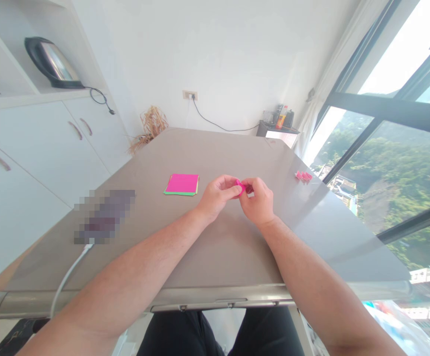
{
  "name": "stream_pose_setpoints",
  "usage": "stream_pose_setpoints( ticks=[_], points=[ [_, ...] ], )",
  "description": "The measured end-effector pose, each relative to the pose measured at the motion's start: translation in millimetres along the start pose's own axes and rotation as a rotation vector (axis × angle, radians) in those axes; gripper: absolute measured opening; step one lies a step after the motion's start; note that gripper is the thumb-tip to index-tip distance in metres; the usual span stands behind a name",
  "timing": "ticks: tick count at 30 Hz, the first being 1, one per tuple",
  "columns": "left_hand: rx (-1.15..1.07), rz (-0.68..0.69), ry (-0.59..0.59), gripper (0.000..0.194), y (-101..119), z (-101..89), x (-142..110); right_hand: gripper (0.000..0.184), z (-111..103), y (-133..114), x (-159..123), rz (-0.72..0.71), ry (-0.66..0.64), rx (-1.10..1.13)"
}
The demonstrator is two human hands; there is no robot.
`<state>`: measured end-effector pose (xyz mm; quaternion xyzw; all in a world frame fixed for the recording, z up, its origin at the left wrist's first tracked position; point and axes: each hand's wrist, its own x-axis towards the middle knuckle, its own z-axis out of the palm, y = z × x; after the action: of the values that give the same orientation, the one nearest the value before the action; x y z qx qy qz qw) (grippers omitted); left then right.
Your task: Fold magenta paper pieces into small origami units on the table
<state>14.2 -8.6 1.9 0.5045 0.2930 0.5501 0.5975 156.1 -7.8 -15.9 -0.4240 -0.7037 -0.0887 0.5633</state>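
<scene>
Above the middle of the table my left hand (217, 197) and my right hand (257, 200) meet around a small folded piece of bright pink paper (240, 188). Fingers of both hands pinch it from either side and hide most of its shape. To the left of my left hand lies a stack of square coloured paper (182, 183), pink on top with green and yellow edges showing beneath. Several small folded pink paper pieces (303, 176) sit in a row near the table's right edge.
A blurred-out flat object (105, 217) with a white cable (70, 269) lies on the grey table (222, 153) at the left. Bottles (282, 117) stand on a small cabinet behind the table. Dried stalks (151, 126) are at the far left corner, windows (393, 163) along the right.
</scene>
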Motion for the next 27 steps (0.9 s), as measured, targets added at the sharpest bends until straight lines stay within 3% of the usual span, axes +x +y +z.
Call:
stream_pose_setpoints(
  ticks=[3, 5, 8, 11, 15, 19, 27],
  points=[
    [0.008, -0.01, 0.013, 0.029, 0.3, -1.5, 0.7, 0.008, 0.3, -0.8, 0.4, 0.021, -0.007, 0.005],
    [0.056, -0.002, 0.017, 0.032, -0.8, -4.1, 1.0, 0.01, 0.0, -1.3, 1.3, 0.128, -0.018, 0.018],
    [0.333, 0.072, 0.047, 0.035, -3.7, -8.2, 0.0, 0.012, -1.6, -0.8, 3.3, 0.321, -0.038, 0.051],
    [0.647, 0.183, 0.098, 0.024, -5.6, -9.7, -1.4, 0.012, -3.0, 0.1, 4.6, 0.405, -0.092, 0.101],
    [0.807, 0.297, 0.178, 0.011, -4.7, -9.0, -0.3, 0.015, -0.7, -1.4, 4.5, 0.426, -0.151, 0.161],
    [0.884, 0.352, 0.221, 0.014, -3.2, -7.5, 1.9, 0.013, 5.8, -4.2, 4.7, 0.393, -0.151, 0.114],
    [0.85, 0.316, 0.263, 0.004, -1.1, -1.5, 0.4, 0.015, 10.6, -4.2, 5.8, 0.328, -0.127, -0.041]
  ],
)
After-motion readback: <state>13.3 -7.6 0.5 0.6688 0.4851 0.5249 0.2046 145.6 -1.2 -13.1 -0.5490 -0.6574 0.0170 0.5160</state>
